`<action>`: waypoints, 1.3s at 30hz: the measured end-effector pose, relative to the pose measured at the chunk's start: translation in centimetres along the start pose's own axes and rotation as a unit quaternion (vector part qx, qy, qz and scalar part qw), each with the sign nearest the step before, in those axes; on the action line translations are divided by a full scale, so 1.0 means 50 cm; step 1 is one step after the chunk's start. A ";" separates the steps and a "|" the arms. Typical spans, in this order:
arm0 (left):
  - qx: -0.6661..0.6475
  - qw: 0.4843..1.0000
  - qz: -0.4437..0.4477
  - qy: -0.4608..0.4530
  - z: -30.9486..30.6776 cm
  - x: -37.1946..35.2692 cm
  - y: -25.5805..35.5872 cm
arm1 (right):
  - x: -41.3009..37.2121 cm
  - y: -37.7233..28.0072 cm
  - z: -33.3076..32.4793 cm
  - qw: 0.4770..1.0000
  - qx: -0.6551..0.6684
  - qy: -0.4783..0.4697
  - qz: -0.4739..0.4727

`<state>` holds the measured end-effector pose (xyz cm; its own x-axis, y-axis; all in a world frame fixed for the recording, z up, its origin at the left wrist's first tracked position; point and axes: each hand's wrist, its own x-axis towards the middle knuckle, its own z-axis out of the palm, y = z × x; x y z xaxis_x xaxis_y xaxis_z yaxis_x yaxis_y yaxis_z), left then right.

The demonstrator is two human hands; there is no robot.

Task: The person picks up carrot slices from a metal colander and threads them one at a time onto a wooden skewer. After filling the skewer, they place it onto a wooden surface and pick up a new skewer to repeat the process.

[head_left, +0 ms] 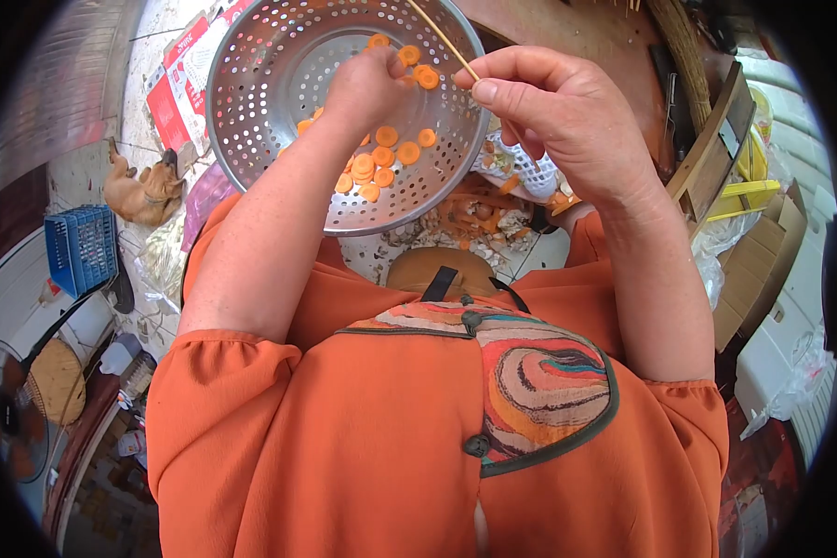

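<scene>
My left hand (367,88) is inside a perforated metal colander (251,153), its fingers curled downward beside several round orange carrot slices (384,156). The back of that hand hides most of the fingertips and whatever they hold. More slices lie in the colander towards me. Over the colander's right rim, my right hand (567,116) pinches a thin wooden skewer (445,39) between thumb and forefinger. The skewer slants up and left across the bowl. Its far tip is cut off by the frame's top edge, and the visible length is bare.
Orange peelings and pale scraps (474,219) lie on the floor below the colander. A brown dog (144,191) rests at the left, near a blue basket (82,249). A cardboard box (763,260) and a wooden stool-like piece (711,149) stand at the right.
</scene>
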<state>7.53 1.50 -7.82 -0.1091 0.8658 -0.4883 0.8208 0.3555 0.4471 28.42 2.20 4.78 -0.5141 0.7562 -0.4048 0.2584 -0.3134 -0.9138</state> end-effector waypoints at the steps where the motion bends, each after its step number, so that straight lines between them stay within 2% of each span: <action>1: 0.001 1.000 0.002 0.002 -0.015 -0.001 0.001 | 0.001 0.001 -0.002 1.000 -0.016 -0.011 0.017; 2: -0.200 0.979 -0.023 -0.019 -0.032 -0.001 -0.001 | 0.001 0.002 -0.001 1.000 -0.017 -0.009 0.012; 3: -0.392 0.918 -0.045 -0.039 -0.050 -0.002 0.001 | 0.002 0.006 0.000 0.999 -0.040 -0.008 0.022; 4: -0.480 0.876 -0.050 -0.008 -0.072 -0.011 0.012 | 0.004 0.010 0.001 0.998 -0.063 -0.006 0.032; 5: -0.479 0.876 -0.044 -0.003 -0.084 -0.013 0.012 | 0.008 0.019 -0.001 0.996 -0.084 -0.012 0.021; 7: -0.639 0.768 -0.014 0.035 -0.108 -0.018 0.004 | 0.011 0.021 0.003 0.995 -0.099 -0.008 0.016; 14: -0.715 0.694 -0.005 0.083 -0.144 -0.024 -0.019 | 0.003 -0.001 0.020 0.996 -0.084 -0.026 0.029; 20: -0.703 0.703 -0.010 0.106 -0.156 -0.031 -0.022 | 0.002 -0.006 0.022 0.997 -0.071 -0.018 0.029; 28: -0.725 0.683 -0.011 0.088 -0.156 -0.028 -0.026 | 0.004 -0.009 0.020 0.997 0.035 -0.033 0.056; 33: -0.725 0.683 0.020 0.089 -0.153 -0.023 -0.025 | 0.005 -0.006 0.016 0.998 0.016 -0.032 0.056; 39: -0.659 0.740 0.023 0.131 -0.152 -0.034 -0.012 | 0.002 -0.007 0.017 0.997 0.014 -0.029 0.064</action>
<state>2.94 2.50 -1.55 -0.3455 0.8644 -0.3652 -0.4142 0.2087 0.8859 27.59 1.91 5.04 -0.5249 0.6755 -0.5179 0.3012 -0.4217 -0.8552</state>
